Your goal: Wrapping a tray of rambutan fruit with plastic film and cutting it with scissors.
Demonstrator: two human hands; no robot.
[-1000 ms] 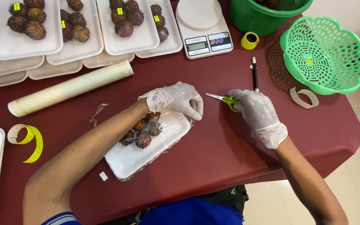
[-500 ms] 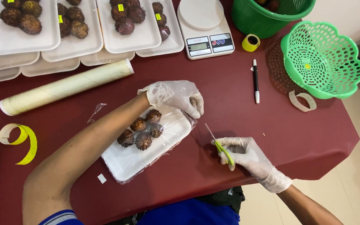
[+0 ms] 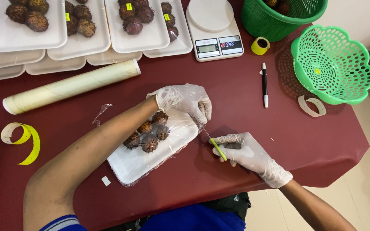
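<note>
A dark red tablecloth (image 3: 236,107) covers the work table, its near right corner dropping off to pale floor tiles. Seen from my head camera, the wrapped white foam tray (image 3: 150,149) of spiky brown fruit (image 3: 148,132) lies at an angle in front of me, and everything else is placed around it. My gloved left hand (image 3: 185,100) is closed over the tray's far right corner, pinching the clear film there. My gloved right hand (image 3: 247,152), just right of the tray, grips small green-handled scissors (image 3: 215,145), their tip pointing up toward that pinched corner.

A second ago that hand was farther from me, level with the black pen (image 3: 264,83); half a second ago it had dropped to the table's near edge; now it has come in close beside the tray, so I judge the film is about to be trimmed.

Beyond the tray lie a cardboard roll (image 3: 69,85), filled trays (image 3: 86,30) and a white scale (image 3: 214,28). Far right stand two green baskets (image 3: 335,64). The open cloth between tray and pen gives my right hand room; the near edge is close.
</note>
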